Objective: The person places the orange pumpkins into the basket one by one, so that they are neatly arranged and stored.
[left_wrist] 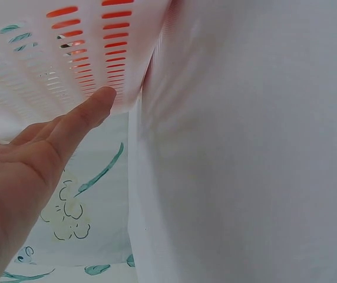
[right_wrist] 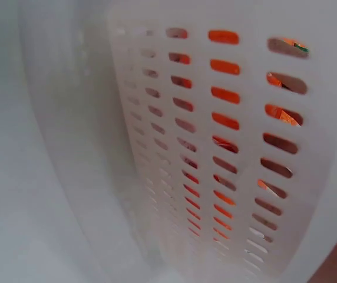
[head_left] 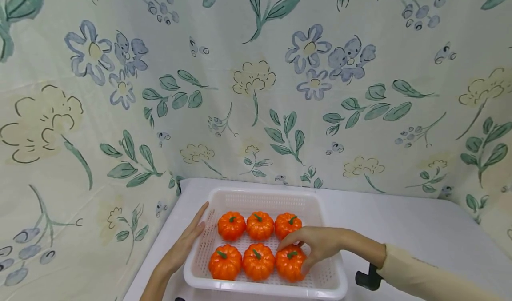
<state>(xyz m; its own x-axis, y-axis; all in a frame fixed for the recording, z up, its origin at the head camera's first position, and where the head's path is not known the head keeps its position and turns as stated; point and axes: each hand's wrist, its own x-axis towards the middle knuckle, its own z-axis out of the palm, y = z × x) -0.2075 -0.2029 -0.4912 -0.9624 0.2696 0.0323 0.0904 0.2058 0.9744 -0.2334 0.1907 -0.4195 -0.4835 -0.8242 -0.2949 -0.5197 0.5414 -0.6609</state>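
A white plastic basket (head_left: 264,286) with slotted walls holds several small orange pumpkins with green stems, in a back row and a front row. My right hand (head_left: 322,243) reaches over the basket's right side and grips the front right pumpkin (head_left: 289,265), thumb on its right and fingers at its upper left. Along the left wall lies my left hand (head_left: 183,246), fingers straight against the outside. The left wrist view shows that hand (left_wrist: 50,141) beside the slotted basket wall (left_wrist: 92,35). In the right wrist view the basket wall (right_wrist: 245,153) hides the grip.
Beneath the basket is a table with a white cloth (head_left: 384,225). A floral curtain (head_left: 256,101) hangs behind it and along the left. The back right pumpkin (head_left: 286,224) sits close to my right fingers, and the front middle pumpkin (head_left: 258,265) is just left of the gripped one.
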